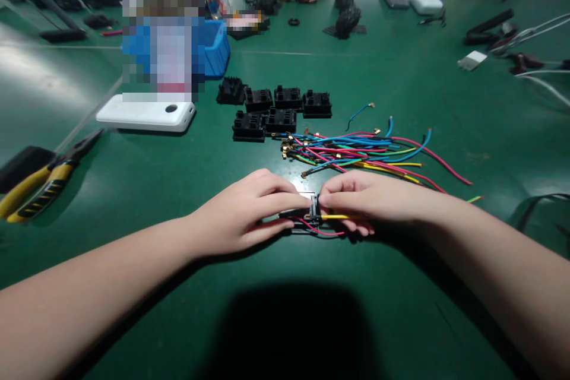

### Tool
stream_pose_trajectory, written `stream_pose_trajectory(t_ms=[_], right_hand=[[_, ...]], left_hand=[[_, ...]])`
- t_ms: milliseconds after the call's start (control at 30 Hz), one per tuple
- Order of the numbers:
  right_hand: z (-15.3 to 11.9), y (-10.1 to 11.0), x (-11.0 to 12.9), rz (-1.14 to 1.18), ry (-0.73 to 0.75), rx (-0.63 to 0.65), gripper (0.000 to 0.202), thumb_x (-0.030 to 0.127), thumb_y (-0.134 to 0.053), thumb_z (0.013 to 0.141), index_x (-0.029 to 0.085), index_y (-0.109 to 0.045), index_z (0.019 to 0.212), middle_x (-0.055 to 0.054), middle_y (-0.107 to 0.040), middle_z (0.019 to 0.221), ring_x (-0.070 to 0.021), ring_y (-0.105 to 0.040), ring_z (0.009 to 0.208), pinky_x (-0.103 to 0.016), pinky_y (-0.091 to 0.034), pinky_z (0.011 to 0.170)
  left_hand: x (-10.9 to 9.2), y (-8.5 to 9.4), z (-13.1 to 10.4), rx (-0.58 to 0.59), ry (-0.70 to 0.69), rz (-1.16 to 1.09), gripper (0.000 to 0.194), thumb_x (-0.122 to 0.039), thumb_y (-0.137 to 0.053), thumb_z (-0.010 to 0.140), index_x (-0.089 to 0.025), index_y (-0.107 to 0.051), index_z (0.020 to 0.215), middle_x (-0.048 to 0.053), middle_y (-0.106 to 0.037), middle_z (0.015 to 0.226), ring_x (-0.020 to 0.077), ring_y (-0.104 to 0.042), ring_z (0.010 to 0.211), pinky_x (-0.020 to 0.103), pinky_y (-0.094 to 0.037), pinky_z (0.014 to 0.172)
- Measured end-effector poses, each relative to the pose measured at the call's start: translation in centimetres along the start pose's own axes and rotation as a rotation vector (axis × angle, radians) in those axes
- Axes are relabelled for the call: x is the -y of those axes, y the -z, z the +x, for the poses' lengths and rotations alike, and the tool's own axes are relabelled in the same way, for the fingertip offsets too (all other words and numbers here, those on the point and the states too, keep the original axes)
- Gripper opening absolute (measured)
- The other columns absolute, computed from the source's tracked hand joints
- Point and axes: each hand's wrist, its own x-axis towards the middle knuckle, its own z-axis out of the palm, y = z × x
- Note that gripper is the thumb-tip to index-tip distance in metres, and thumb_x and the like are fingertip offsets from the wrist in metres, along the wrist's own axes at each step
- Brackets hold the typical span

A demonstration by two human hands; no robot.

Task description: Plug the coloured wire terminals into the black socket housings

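Observation:
Between my hands, low at the centre, is a small black part (314,209) with a yellow wire (336,217) and a red wire (323,233) running out to the right. My left hand (253,211) grips its left side, fingers pressed along it. From the right, my right hand (350,199) pinches at the part's edge beside the yellow wire; its fingertips are partly hidden. Just beyond lies a loose bundle of coloured wires (356,151) with brass-coloured ends. Several black housings (288,98) stand in two rows behind and left of the wires.
Yellow-and-black pliers (53,181) and a white power bank (146,114) lie at the left. A blue bin (216,50) stands behind them. Across the green table (285,309), two people's hands are working. A white plug (472,60) and cables lie at the far right.

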Motion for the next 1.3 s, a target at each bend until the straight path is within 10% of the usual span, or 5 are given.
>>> stream_pose_trajectory(t_ms=[400,933,1300], right_hand=[[1.0,0.3,-1.8,-1.104,0.685,-0.982,0.014,0.023,-0.053,0.089,0.017,-0.065,0.088,-0.007,-0.067,0.082,-0.0198,-0.059,0.078,-0.031,-0.044,0.069],[1.8,0.6,-2.7,-1.104,0.887,-1.076,0.011,0.014,-0.053,0.090,0.016,-0.063,0.095,-0.010,-0.068,0.089,-0.0204,-0.058,0.083,-0.033,-0.045,0.072],[1.3,-0.5,-2.6,-1.405,0.917,-0.738,0.027,0.024,-0.040,0.098,0.020,-0.066,0.098,-0.003,-0.067,0.074,-0.0132,-0.051,0.061,-0.028,-0.028,0.053]], left_hand=[[0.4,0.2,0.0,-0.015,0.151,-0.074,0.046,-0.040,-0.064,0.086,-0.020,-0.052,0.125,0.008,-0.058,0.118,0.0212,-0.052,0.110,0.034,-0.044,0.097],[0.6,0.4,0.4,0.076,0.193,-0.138,0.036,-0.036,-0.063,0.087,-0.021,-0.056,0.118,0.006,-0.062,0.113,0.0218,-0.054,0.105,0.036,-0.043,0.093],[0.7,0.2,-0.2,-0.095,0.311,-0.267,0.022,-0.040,-0.045,0.093,-0.019,-0.046,0.090,0.003,-0.058,0.089,0.0173,-0.056,0.082,0.031,-0.048,0.074]])
